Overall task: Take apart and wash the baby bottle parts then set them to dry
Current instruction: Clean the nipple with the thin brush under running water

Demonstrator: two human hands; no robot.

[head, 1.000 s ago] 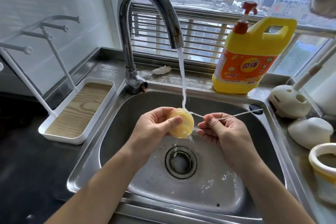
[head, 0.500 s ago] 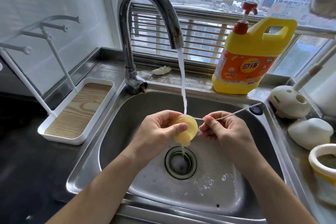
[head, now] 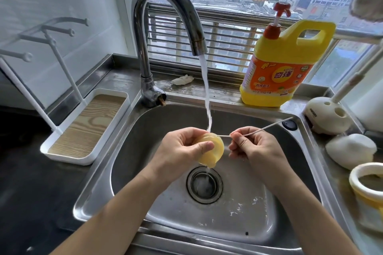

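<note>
Nearby — detergent jug (head: 279, 72) behind sink (head: 145, 130), drying rack (head: 87, 128) left; water (head: 206, 93) hitting nipple (head: 213, 149).

Sink (head: 157, 122) mid worktop, drain (head: 204, 184) at its centre. Faucet (head: 165, 4) at sink's back-left corner. Drying rack (head: 89, 124) on worktop left of sink. Crumpled wad (head: 182, 79) on back ledge, between faucet and soap jug (head: 277, 72). Brush holder (head: 327, 114), dome (head: 350, 151), cup (head: 366, 174) along right edge, back to front. Nipple (head: 217, 152) above drain, thin stick (head: 277, 124) just right of it.
</note>
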